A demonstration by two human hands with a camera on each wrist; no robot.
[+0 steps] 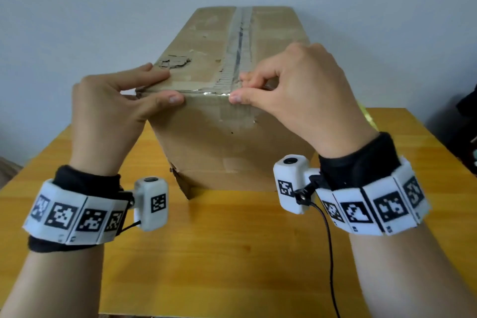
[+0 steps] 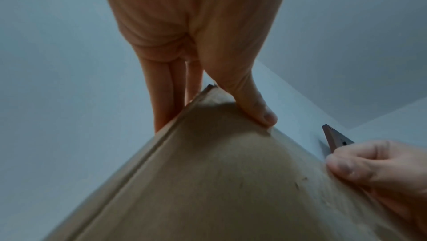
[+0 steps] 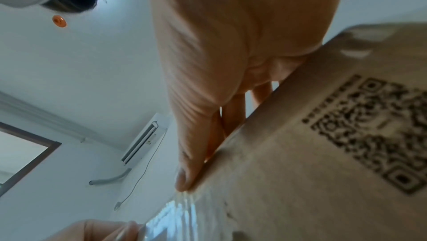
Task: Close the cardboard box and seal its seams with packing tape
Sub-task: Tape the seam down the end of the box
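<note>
Box [image 1: 232, 142]: shut, on table [image 1: 232, 253].
Left hand [image 1: 108, 108]: fingers straight — pressing top edge.
Right hand [image 1: 304, 85]: fingers curled — pinching tape [image 1: 240, 41].

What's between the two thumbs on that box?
Only the top front edge of the box, with shiny tape on it. The head view shows it.

Yellow wooden table [image 1: 232, 253], pale wall [image 1: 103, 8], wall air conditioner [image 3: 142, 139], dark-framed window [image 3: 20, 153]
</note>
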